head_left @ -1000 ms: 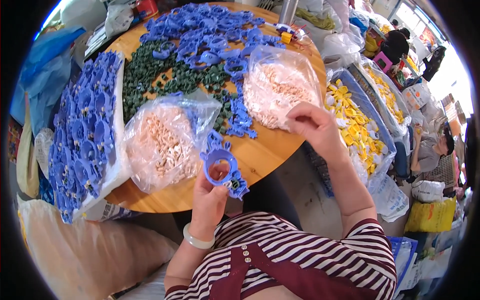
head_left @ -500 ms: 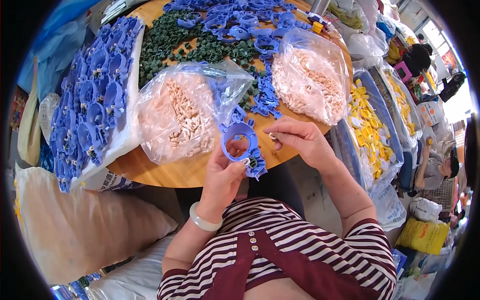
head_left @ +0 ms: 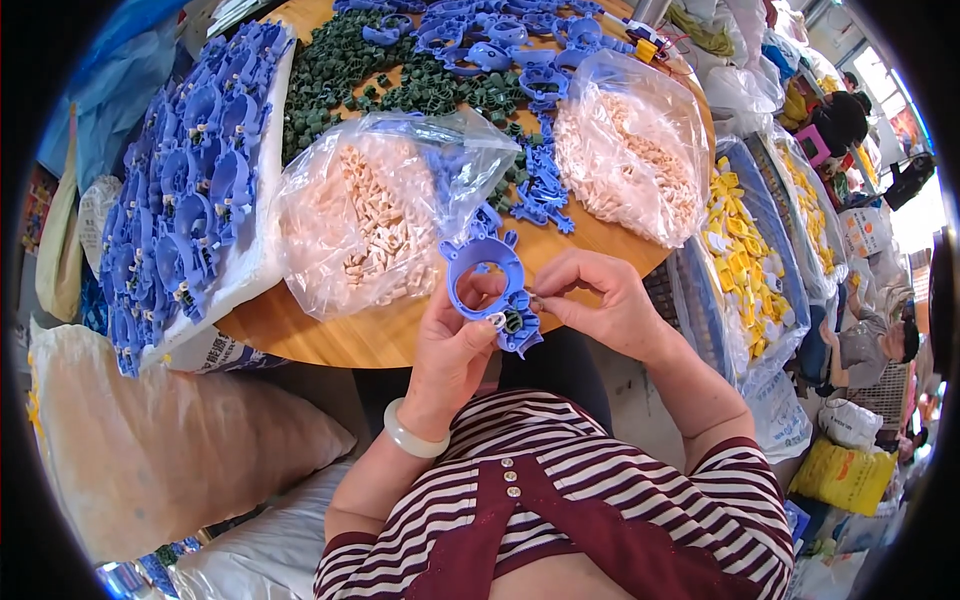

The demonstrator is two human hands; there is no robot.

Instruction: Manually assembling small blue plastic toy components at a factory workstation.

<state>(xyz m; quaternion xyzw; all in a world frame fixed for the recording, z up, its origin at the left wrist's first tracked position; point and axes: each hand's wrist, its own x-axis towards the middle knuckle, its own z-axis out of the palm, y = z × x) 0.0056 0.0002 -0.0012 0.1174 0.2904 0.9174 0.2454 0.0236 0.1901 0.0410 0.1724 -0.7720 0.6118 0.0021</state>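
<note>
My left hand [head_left: 448, 345] grips a blue plastic ring-shaped part [head_left: 514, 264] in front of the round table's near edge. Small ears stick out from its rim, and a ridged piece hangs at its lower right. A small dark green clip [head_left: 514, 321] sits in that piece, with a little white part [head_left: 497, 320] beside my left thumb. My right hand [head_left: 608, 308] is closed in a pinch at the right side of the blue part, its fingertips touching or nearly touching it. Between those fingertips is a tiny piece, mostly hidden.
Clear bags of small pale pieces [head_left: 375, 215] [head_left: 640, 165] lie on the wooden table [head_left: 330, 340]. Behind them are heaped green clips [head_left: 340, 75] and blue parts [head_left: 490, 50]. A white board [head_left: 262, 240] of blue assemblies stands left; crates of yellow pieces [head_left: 738, 260] stand right.
My right hand has moved left and down to the blue part, carrying the small pale piece. My left hand still holds the blue part in nearly the same place.
</note>
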